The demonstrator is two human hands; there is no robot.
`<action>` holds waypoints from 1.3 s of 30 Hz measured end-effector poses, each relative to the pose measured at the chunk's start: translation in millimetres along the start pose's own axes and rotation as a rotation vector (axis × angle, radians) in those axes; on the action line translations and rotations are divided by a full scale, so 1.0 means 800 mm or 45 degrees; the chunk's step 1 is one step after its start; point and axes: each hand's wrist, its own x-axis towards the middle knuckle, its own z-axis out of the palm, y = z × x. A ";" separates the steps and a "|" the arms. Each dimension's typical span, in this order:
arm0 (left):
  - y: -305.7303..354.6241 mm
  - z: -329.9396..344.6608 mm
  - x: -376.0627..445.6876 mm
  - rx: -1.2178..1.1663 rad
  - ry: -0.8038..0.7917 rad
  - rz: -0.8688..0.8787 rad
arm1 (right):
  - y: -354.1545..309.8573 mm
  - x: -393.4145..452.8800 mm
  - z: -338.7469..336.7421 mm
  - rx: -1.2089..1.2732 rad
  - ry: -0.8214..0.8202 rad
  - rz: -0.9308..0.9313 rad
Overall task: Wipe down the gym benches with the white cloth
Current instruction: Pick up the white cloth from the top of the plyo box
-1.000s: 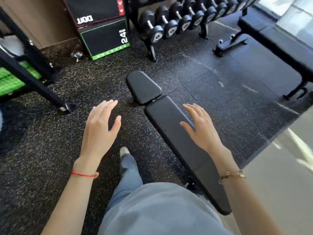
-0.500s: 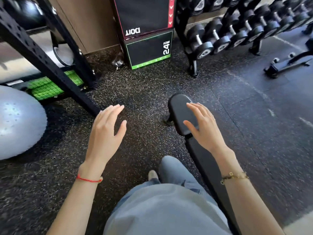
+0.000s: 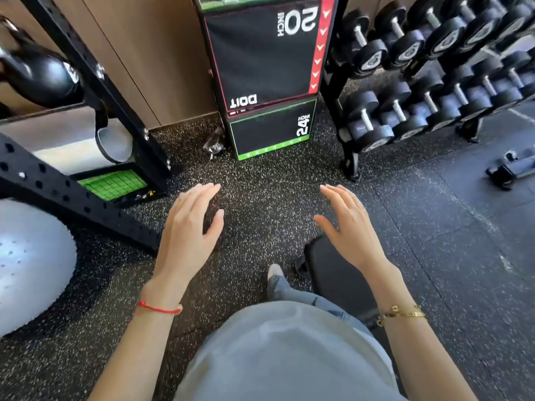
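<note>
Your left hand (image 3: 188,233) hangs over the speckled rubber floor (image 3: 260,192) with fingers straight and spread a little, holding nothing; a red string bracelet (image 3: 159,309) circles that wrist. Your right hand (image 3: 350,230) is likewise flat and relaxed, empty, with a gold chain bracelet (image 3: 404,314) at the wrist. It hovers above the rounded end of the black bench (image 3: 333,273), which runs toward 5 o'clock under your forearm; whether the fingers touch the pad you cannot tell from here. No cloth shows in either hand.

At 12 o'clock stand two stacked plyo boxes (image 3: 266,68), the upper marked 20 inch, the lower 24 inch, with a small crumpled wrapper (image 3: 214,143) on the floor just beside the lower one. At 2 o'clock the dumbbell rack (image 3: 347,117) holds two rows of dark dumbbells (image 3: 419,105). At 10 o'clock a black perforated frame (image 3: 72,195) crosses over a green tray (image 3: 113,185); its contents are too small to make out. A grey balance dome (image 3: 26,261) sits at 9 o'clock.
</note>
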 end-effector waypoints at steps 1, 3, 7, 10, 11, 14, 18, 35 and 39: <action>0.000 0.001 0.025 0.002 0.019 0.013 | 0.003 0.027 -0.004 -0.006 0.014 -0.020; -0.003 0.003 0.089 -0.001 0.029 -0.003 | 0.009 0.094 -0.012 -0.007 0.002 -0.039; -0.010 0.010 0.191 0.009 0.035 -0.018 | 0.018 0.204 -0.025 -0.017 -0.015 -0.076; -0.020 0.022 0.256 0.017 0.020 -0.031 | 0.029 0.272 -0.025 -0.019 -0.040 -0.090; -0.025 0.026 0.278 0.019 0.013 -0.036 | 0.033 0.295 -0.023 -0.022 -0.044 -0.089; -0.044 0.039 0.342 0.008 0.015 -0.041 | 0.047 0.364 -0.011 -0.028 -0.039 -0.084; -0.077 0.056 0.439 0.001 0.016 -0.018 | 0.060 0.465 0.009 -0.027 -0.022 -0.083; -0.165 0.057 0.859 0.075 0.116 -0.048 | 0.072 0.913 0.002 -0.010 -0.053 -0.212; -0.175 0.072 0.926 0.087 0.120 -0.112 | 0.083 1.001 0.007 0.009 -0.113 -0.248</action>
